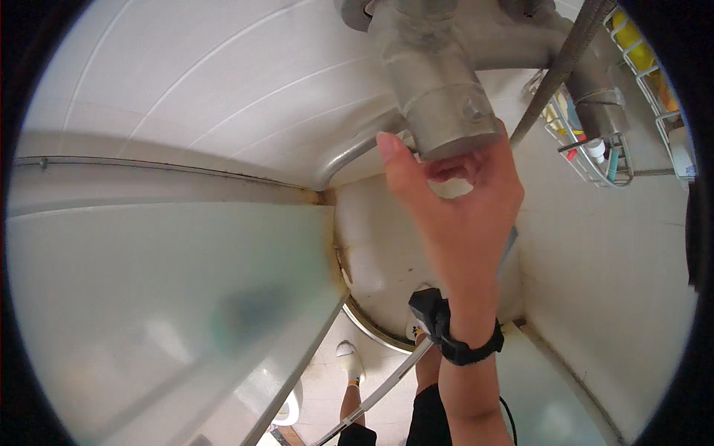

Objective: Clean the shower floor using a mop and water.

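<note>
My right hand [468, 201] is raised to a grey metal shower faucet [439, 89] on the wall. Its fingers curl round the blunt lower end of the thick cylinder, partly hidden behind the metal, while the thumb lies along the left side. A gap shows between the palm and the cylinder's end face. Round my right wrist goes a black strap [480, 353] with a dark bundle on its side. A grey shower hose [554, 78] runs down just right of the hand. My left hand is out of sight.
A frosted glass panel [163, 297] fills the lower left. Wire racks [595, 175] with bottles and tubes hang at the right. A curved metal pipe [357, 152] meets the wall behind the faucet. Below are my feet, a curved shower-tray edge [375, 331] and part of a white toilet [290, 409].
</note>
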A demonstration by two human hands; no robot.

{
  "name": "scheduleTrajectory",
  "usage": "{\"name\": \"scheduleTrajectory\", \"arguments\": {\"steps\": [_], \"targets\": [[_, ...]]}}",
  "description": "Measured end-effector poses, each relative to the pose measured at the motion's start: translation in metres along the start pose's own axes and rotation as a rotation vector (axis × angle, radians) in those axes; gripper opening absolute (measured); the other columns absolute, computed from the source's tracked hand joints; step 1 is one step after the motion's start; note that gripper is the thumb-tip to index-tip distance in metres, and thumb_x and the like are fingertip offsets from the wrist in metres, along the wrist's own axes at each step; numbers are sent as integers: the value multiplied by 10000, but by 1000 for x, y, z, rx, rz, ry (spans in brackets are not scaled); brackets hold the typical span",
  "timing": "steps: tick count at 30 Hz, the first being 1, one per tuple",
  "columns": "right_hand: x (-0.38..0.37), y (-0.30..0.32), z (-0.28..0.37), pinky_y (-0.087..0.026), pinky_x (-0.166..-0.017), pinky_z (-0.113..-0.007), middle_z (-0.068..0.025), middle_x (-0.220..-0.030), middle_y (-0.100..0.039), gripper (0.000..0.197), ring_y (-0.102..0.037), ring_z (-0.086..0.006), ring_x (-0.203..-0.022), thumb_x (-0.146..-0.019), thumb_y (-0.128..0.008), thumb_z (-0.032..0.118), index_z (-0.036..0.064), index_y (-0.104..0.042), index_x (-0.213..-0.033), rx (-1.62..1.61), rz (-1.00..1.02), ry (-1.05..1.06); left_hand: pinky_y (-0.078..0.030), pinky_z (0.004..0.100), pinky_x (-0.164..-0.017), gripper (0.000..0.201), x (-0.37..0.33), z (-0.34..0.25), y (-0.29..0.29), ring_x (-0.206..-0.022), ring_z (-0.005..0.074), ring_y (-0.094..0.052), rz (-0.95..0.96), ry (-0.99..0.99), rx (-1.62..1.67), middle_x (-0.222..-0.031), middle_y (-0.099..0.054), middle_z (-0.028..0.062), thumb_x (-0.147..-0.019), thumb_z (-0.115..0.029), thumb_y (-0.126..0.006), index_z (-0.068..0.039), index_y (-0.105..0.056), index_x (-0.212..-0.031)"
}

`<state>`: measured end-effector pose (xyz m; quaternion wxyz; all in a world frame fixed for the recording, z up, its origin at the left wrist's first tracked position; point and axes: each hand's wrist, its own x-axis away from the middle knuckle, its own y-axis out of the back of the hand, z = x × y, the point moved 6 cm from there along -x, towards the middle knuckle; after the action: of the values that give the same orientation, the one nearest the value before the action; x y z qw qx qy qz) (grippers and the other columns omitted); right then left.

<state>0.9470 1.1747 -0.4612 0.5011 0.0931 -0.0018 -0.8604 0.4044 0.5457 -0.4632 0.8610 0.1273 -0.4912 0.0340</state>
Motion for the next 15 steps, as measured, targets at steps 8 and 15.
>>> {"name": "scheduleTrajectory", "arguments": {"steps": [8, 15], "targets": [[4, 6, 8, -455, -590, -206, -28, -760, -606, 527, -542, -76, -608, -635, -796, 155, 18, -497, -1047, 109, -82, 128, -481, 370, -626, 393, -9, 21, -15, -688, 263, -620, -9, 72, -10, -669, -630, 109, -688, -481, -594, -92, -646, -679], [0, 11, 3, -436, -484, -230, -36, -638, -534, 562, -518, -102, -524, -565, -827, 320, 59, -533, -968, 192, -104, 128, -454, 413, -492, 377, -9, 30, -45, -555, 289, -577, -336, -233, 36, -570, -585, 83, -718, -496, -602, -135, -601, -611]]}}
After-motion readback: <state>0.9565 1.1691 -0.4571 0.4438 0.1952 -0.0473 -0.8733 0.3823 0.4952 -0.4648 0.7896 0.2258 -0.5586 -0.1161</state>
